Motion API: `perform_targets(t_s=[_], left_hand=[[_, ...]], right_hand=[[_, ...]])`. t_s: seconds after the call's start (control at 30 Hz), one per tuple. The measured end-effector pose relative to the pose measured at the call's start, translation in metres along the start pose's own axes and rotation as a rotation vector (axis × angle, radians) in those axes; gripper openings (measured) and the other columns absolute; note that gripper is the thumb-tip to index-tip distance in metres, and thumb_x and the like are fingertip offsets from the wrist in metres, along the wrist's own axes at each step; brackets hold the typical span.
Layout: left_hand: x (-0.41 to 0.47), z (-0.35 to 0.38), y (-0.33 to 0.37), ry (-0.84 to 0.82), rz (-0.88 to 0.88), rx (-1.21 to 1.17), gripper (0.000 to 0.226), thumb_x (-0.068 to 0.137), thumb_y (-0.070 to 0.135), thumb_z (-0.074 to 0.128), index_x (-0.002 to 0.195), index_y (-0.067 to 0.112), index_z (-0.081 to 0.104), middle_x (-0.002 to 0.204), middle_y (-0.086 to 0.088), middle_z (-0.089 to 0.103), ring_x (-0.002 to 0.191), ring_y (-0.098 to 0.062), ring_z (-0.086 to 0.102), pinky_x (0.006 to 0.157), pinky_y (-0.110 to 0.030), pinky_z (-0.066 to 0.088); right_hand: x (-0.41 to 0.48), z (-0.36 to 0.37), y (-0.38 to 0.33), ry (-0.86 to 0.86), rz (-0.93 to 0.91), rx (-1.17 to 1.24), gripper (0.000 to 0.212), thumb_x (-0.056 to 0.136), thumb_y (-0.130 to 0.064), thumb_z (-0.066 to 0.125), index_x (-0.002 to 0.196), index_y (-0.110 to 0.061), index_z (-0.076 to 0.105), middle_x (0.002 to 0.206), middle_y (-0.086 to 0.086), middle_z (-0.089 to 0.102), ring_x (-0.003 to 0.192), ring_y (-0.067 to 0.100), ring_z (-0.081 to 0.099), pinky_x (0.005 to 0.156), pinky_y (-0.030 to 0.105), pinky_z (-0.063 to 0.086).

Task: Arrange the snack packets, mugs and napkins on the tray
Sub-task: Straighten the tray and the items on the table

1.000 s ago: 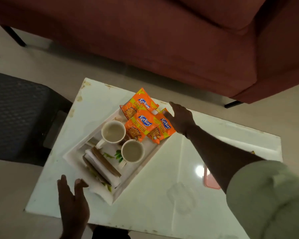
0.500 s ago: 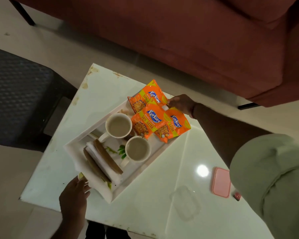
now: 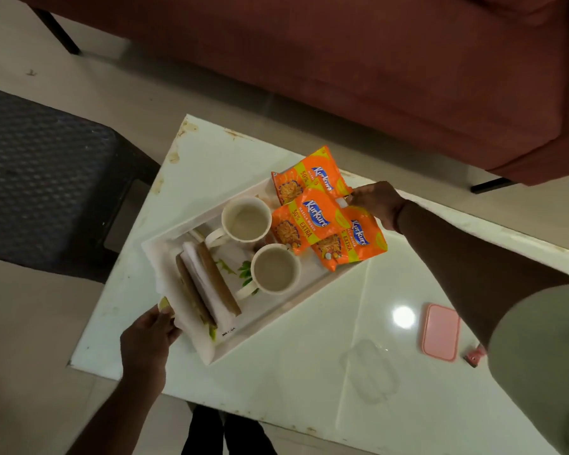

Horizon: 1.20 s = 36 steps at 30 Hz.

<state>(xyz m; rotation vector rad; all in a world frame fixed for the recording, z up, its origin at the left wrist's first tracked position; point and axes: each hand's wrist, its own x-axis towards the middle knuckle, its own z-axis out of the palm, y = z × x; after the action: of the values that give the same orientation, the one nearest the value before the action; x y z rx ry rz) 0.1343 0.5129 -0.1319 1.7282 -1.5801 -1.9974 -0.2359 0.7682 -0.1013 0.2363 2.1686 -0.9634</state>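
Note:
A white rectangular tray (image 3: 278,315) lies at an angle on the white table (image 3: 309,382). On it stand two cream mugs (image 3: 246,219) (image 3: 275,269), both filled with a pale drink. Folded napkins (image 3: 200,277) with brown edges lie at the tray's near end. Three orange snack packets (image 3: 309,221) overlap at the far end. My left hand (image 3: 151,336) grips the tray's near end by the napkins. My right hand (image 3: 376,202) holds the far end of the tray among the packets.
A pink lid (image 3: 440,332) and a small pink object (image 3: 475,355) lie on the table at the right. A clear lid (image 3: 370,369) lies near the middle front. A red sofa (image 3: 342,60) stands behind, a dark stool (image 3: 40,178) at the left.
My left hand moved from the table's front edge onto the tray's near end. My right hand closed on the far end. The tray stays in the same place on the table.

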Motion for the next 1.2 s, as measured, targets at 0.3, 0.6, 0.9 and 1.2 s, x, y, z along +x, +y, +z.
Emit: perform_targets(t_s=[0.3,0.6,0.9,1.2], left_hand=[[0.041,0.012,0.086,-0.107,0.147,0.114,0.012,0.091,0.013,0.063,0.087,0.019,0.073,0.075,-0.001,0.074,0.069,-0.011,0.071,0.060,-0.023,0.058],[0.079,0.055,0.130,-0.185,0.213,0.282,0.016,0.094,0.016,0.060,0.083,0.025,0.068,0.076,0.006,0.070,0.072,-0.009,0.067,0.063,-0.025,0.054],[0.104,0.074,0.125,-0.222,0.207,0.403,0.008,0.088,0.018,0.066,0.092,0.020,0.072,0.089,-0.005,0.071,0.089,-0.026,0.067,0.080,-0.040,0.058],[0.116,0.080,0.120,-0.194,0.200,0.442,0.009,0.089,0.018,0.065,0.085,0.024,0.071,0.094,-0.005,0.071,0.103,-0.034,0.066,0.090,-0.048,0.056]], right_hand=[[-0.063,-0.020,0.065,0.110,0.011,0.293,0.037,0.094,-0.017,0.064,0.126,0.002,0.063,0.128,0.021,0.064,0.114,0.038,0.061,0.099,0.048,0.049],[-0.106,0.001,0.117,0.243,0.125,0.523,0.034,0.096,-0.021,0.063,0.127,-0.007,0.065,0.123,0.015,0.068,0.111,0.036,0.065,0.092,0.045,0.054],[-0.106,0.016,0.143,0.302,0.172,0.589,0.032,0.100,-0.026,0.055,0.126,-0.010,0.065,0.125,0.012,0.067,0.113,0.034,0.064,0.103,0.054,0.048],[-0.095,0.026,0.151,0.318,0.190,0.579,0.031,0.100,-0.028,0.055,0.126,-0.013,0.065,0.124,0.010,0.067,0.112,0.033,0.064,0.103,0.055,0.048]])
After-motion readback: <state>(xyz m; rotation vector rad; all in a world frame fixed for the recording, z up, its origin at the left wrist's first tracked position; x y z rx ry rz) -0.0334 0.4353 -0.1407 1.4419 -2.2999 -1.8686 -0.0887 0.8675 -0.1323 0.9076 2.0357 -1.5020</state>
